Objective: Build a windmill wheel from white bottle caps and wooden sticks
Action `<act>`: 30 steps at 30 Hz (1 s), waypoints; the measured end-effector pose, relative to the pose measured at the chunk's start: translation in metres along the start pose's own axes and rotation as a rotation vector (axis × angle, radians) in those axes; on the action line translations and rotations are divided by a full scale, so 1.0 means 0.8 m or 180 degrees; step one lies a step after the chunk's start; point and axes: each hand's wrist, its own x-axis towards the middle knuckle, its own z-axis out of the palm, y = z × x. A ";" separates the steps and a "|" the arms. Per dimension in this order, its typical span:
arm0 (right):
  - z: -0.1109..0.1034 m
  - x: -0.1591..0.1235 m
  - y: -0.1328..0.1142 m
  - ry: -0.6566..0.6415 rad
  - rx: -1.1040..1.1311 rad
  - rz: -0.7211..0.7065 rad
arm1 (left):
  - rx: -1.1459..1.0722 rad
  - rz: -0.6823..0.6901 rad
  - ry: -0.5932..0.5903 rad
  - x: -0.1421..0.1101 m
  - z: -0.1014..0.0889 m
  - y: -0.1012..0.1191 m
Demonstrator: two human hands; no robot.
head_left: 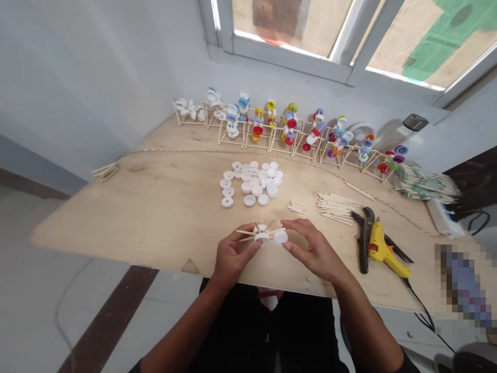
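My left hand (236,254) is closed around a small wheel of white bottle caps and thin wooden sticks (261,238), held just above the table's front part. Sticks jut out of the wheel in several directions. At its right side sits a white bottle cap (280,237), with its hollow side showing. My right hand (310,247) has thumb and forefinger on either side of this cap, closed on it. Beyond the hands lies a group of loose white bottle caps (254,181), some of them with a hole in the middle.
Stick frames with coloured cap wheels (290,127) line the wall. Loose sticks (336,207), black cutters (365,238) and a yellow glue gun (382,248) lie at the right. Behind them are a bagged bundle (425,181), a power strip (444,217) and a bottle (406,134).
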 end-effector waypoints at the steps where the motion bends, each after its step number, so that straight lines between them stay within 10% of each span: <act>1: -0.001 -0.002 0.002 0.0041 0.0047 -0.0007 | -0.0044 -0.0046 0.0022 0.000 0.000 0.000; 12: 0.007 -0.021 0.005 0.0300 0.0388 0.0265 | -0.1596 -0.0572 0.0340 0.012 0.004 0.032; 30: 0.016 -0.016 0.000 0.0579 0.0542 0.0466 | -0.1351 -0.0612 0.0391 0.010 0.000 0.033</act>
